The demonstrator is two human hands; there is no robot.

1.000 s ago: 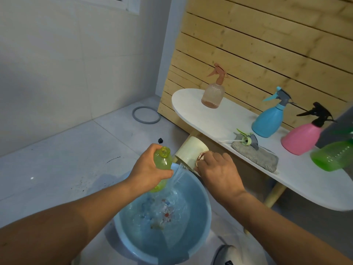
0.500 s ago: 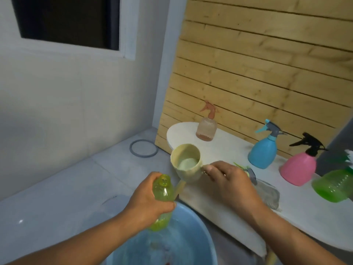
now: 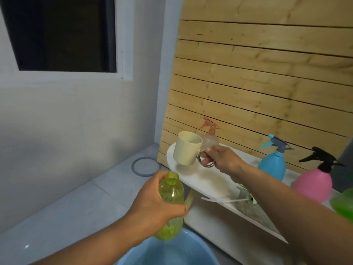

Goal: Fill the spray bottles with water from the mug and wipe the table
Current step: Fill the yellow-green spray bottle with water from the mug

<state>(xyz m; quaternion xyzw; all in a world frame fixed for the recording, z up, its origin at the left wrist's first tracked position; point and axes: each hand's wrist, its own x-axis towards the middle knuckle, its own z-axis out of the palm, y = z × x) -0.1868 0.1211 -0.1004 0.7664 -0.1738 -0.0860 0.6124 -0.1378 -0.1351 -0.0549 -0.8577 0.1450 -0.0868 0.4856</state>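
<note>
My left hand point(image 3: 152, 203) grips an uncapped yellow-green spray bottle point(image 3: 171, 197) upright above the blue basin point(image 3: 172, 251). My right hand point(image 3: 219, 159) holds the cream mug point(image 3: 187, 148) by its handle, upright, just over the left end of the white table point(image 3: 206, 180). On the table stand a clear bottle with an orange sprayer point(image 3: 210, 138), a blue bottle point(image 3: 273, 163), a pink bottle with a black sprayer point(image 3: 315, 180) and a green bottle point(image 3: 343, 203) at the right edge. A loose sprayer head with its tube point(image 3: 238, 197) lies on a grey cloth point(image 3: 254, 209), partly behind my right arm.
A slatted wooden panel point(image 3: 257, 83) rises behind the table. A grey ring point(image 3: 146, 166) lies on the tiled floor near the wall corner. A dark window point(image 3: 61, 33) is set in the wall on the left.
The mug has gone from tipped over the bottle above the basin to upright and raised over the table's left end. The bottle has lifted a little. My view has tilted upward.
</note>
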